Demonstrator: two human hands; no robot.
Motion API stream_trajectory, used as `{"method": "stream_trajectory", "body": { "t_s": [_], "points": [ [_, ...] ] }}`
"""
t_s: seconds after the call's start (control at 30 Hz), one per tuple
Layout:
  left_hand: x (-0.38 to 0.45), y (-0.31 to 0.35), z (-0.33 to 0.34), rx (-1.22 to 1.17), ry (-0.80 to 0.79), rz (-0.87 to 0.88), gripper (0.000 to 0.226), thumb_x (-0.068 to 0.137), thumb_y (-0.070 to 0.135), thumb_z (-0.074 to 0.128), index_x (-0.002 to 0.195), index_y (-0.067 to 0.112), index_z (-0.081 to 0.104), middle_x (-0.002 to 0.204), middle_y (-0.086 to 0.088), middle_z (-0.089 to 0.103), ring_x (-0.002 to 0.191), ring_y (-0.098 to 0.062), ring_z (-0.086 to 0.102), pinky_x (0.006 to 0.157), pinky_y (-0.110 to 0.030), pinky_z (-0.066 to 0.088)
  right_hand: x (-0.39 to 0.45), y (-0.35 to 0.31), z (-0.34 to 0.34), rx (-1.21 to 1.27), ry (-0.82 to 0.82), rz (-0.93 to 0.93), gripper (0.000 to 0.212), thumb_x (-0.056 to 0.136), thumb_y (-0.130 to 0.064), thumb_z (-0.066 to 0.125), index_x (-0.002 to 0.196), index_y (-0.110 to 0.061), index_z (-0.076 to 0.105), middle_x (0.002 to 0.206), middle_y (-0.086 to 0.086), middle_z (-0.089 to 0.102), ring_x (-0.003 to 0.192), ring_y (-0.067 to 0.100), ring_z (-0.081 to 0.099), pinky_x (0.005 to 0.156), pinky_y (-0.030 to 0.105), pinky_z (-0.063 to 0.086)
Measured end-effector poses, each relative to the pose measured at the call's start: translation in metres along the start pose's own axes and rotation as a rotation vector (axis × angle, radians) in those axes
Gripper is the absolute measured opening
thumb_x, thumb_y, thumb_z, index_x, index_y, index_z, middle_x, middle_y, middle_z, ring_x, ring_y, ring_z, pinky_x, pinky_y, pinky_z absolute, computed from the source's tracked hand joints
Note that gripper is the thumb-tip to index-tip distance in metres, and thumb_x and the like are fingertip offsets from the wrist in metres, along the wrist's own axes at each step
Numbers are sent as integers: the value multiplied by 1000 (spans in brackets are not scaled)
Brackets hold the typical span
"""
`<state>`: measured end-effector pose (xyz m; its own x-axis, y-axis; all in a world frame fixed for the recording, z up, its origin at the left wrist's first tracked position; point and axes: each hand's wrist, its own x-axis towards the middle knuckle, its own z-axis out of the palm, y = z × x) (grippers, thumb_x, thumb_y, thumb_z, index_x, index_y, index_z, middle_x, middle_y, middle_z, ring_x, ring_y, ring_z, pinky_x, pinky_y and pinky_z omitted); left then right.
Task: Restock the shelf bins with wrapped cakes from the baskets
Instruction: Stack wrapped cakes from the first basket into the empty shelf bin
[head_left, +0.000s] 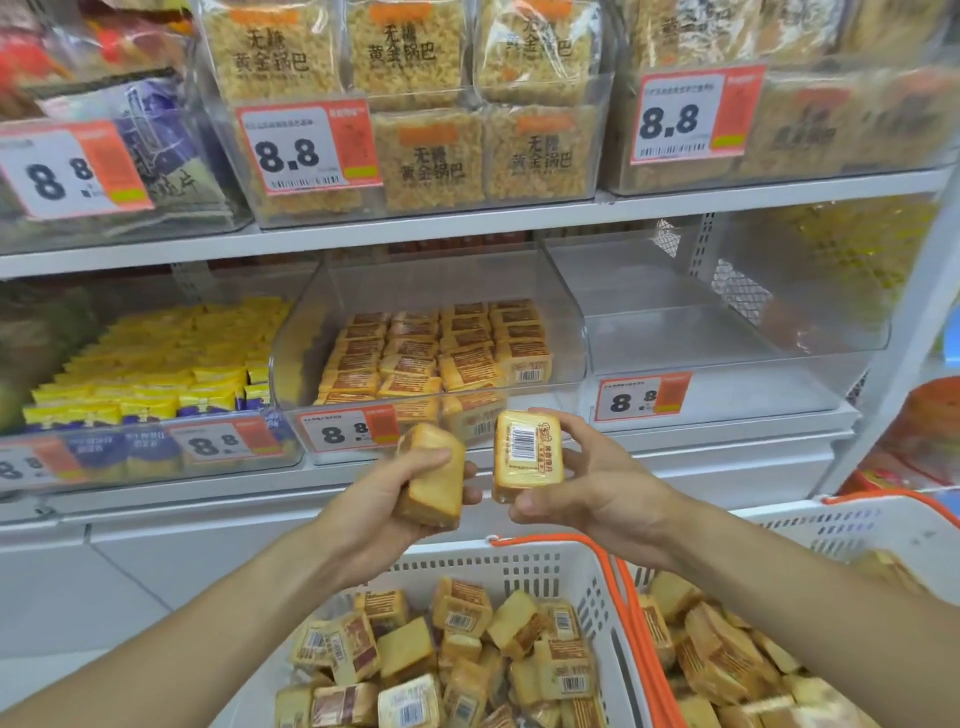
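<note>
Wrapped cakes: left hand (400, 499) grips 1 (434, 475), right hand (587, 491) pinches another (527, 454), above the baskets (550, 566), before the bin (431, 364).

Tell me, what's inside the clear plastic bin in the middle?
The clear plastic middle bin holds neat rows of orange-wrapped cakes. Any layers beneath the top ones are covered, so its depth of stock can't be seen.

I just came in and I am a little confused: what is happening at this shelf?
A person is restocking. The left hand and the right hand each hold one wrapped yellow cake above the white plastic baskets of cakes. The middle clear shelf bin is partly filled; the clear bin on its right holds nothing.
</note>
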<state>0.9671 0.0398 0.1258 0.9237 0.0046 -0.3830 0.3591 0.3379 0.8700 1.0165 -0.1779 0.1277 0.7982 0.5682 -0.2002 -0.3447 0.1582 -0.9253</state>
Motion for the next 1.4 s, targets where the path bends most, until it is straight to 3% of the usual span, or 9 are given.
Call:
{"method": "stream_trajectory", "body": {
  "t_s": [0.07, 0.13, 0.27, 0.4, 0.57, 0.77, 0.9, 1.2, 1.4],
  "points": [
    [1, -1, -6, 322, 88, 86, 47, 89, 21, 72, 131, 9, 52, 117, -21, 70, 91, -22, 74, 69, -29, 54, 0, -1, 0, -37, 78, -31, 82, 65, 27, 77, 131, -14, 53, 127, 25, 59, 98, 46, 71, 84, 56, 60],
    [1, -2, -15, 750, 178, 178, 55, 81, 42, 79, 124, 22, 52, 107, -5, 72, 87, -12, 72, 66, -22, 52, 1, -1, -1, -75, 137, -49, 80, 63, 22, 82, 129, -12, 52, 127, 19, 60, 97, 42, 72, 78, 53, 62],
    [3, 0, -29, 1029, 85, 226, 65, 62, 63, 78, 116, 33, 56, 101, 6, 68, 78, -5, 67, 58, -18, 50, 4, -4, -4, -231, 143, -72, 76, 62, 5, 90, 127, -13, 57, 125, 8, 65, 99, 23, 73, 77, 37, 62],
    [4, 1, -43, 1285, -58, 269, 78, 65, 66, 81, 133, 44, 50, 118, 18, 62, 104, 4, 61, 84, -16, 52, 5, -4, -5, -241, 0, 13, 72, 64, -8, 93, 128, -19, 64, 124, 15, 68, 105, 29, 70, 92, 44, 52],
    [2, 5, -41, 1153, -158, 406, 95, 51, 40, 100, 131, 53, 51, 122, 21, 63, 114, 8, 58, 95, -13, 47, 9, 6, -9, -192, -190, 85, 83, 68, 11, 82, 141, -15, 52, 136, 15, 61, 121, 43, 61, 108, 65, 42],
    [2, 4, -35, 1228, -167, 494, 110, 54, 42, 98, 133, 72, 27, 125, 29, 50, 119, 13, 50, 96, -6, 41, 7, 4, -17, -189, -343, 80, 88, 74, 23, 69, 148, -16, 42, 138, 38, 48, 128, 58, 48, 114, 66, 32],
    [1, 4, -30, 1294, -181, 561, 111, 57, 42, 97, 132, 70, 20, 130, 31, 43, 122, 12, 46, 100, -13, 42, 9, 5, -16, -193, -411, 41, 90, 75, 23, 68, 151, -17, 41, 144, 34, 45, 126, 46, 52, 112, 60, 38],
    [-19, 10, -11, 861, -212, 628, 107, 44, 24, 104, 132, 50, 48, 131, 8, 58, 114, -15, 66, 91, -28, 55, 8, 0, -10, -300, -426, 26, 91, 71, -24, 88, 150, -12, 46, 145, 28, 50, 138, 49, 40, 115, 61, 30],
    [-22, 7, -9, 658, -264, 517, 99, 46, 12, 96, 134, 25, 53, 123, -3, 70, 115, -20, 68, 90, -31, 57, 10, 2, -14, -242, -463, 59, 92, 68, -28, 92, 147, -8, 50, 140, 31, 54, 130, 49, 51, 109, 69, 36]
  ]
}}
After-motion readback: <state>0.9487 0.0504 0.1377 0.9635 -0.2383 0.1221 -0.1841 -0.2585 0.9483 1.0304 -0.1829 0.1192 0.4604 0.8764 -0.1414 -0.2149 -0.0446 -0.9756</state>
